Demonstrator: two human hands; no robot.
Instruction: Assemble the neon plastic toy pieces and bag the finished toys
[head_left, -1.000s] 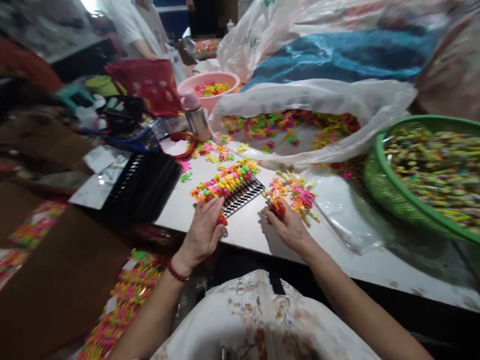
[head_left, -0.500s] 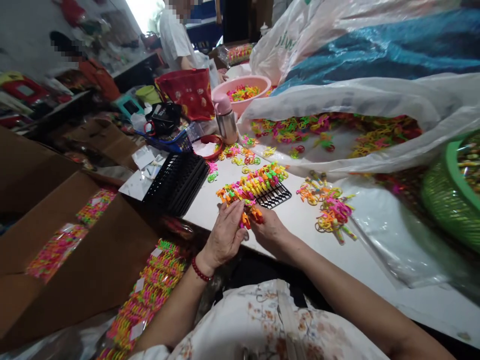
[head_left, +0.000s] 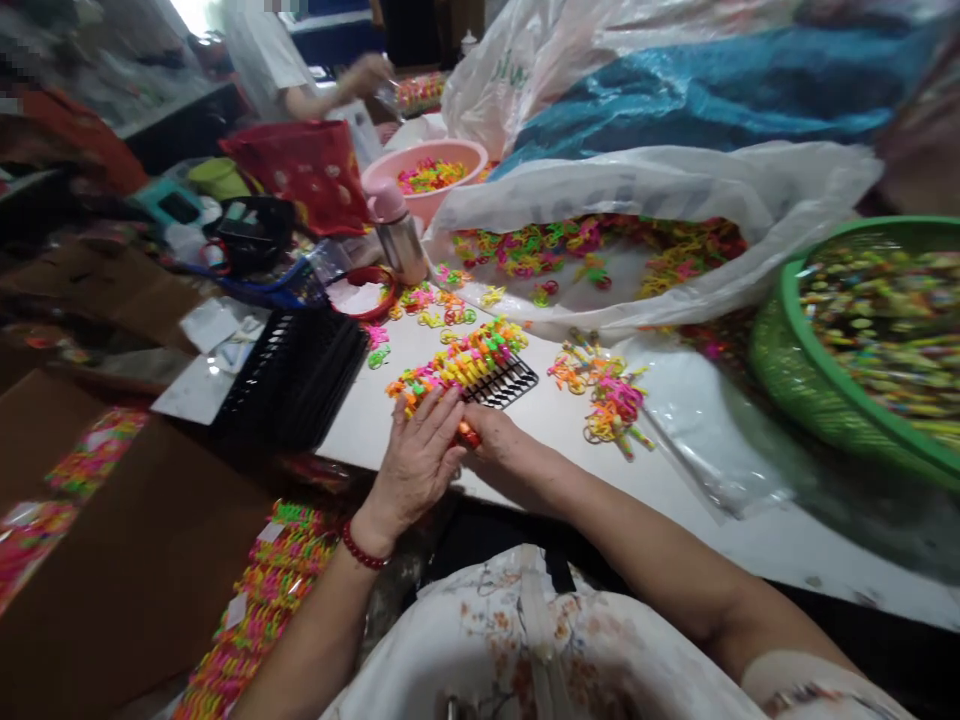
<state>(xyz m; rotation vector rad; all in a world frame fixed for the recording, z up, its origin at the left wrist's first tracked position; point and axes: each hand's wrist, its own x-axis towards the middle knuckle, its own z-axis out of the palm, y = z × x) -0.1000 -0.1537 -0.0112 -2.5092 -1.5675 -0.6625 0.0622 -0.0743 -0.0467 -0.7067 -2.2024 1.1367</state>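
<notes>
A black slotted rack (head_left: 504, 384) lies on the white table (head_left: 525, 450), most of it covered with bright plastic ring pieces (head_left: 457, 365). My left hand (head_left: 417, 462) rests on the rack's near end, fingers curled over it. My right hand (head_left: 491, 432) meets it there, pinching a small orange-red piece (head_left: 468, 436). A loose heap of coloured pieces (head_left: 604, 390) lies on the table to the right of both hands.
A stack of black racks (head_left: 289, 375) stands to the left. A big white bag (head_left: 645, 190) holds more pieces behind, a green basket (head_left: 780, 370) at right, a pink bowl (head_left: 442, 195) and flask (head_left: 397, 230) farther back. Cardboard boxes (head_left: 127, 560) sit lower left. Another person's arm (head_left: 330, 85) shows far back.
My right hand left the loose heap with an orange-red piece and came leftwards to the rack's near end beside my left hand. The camera view swung about.
</notes>
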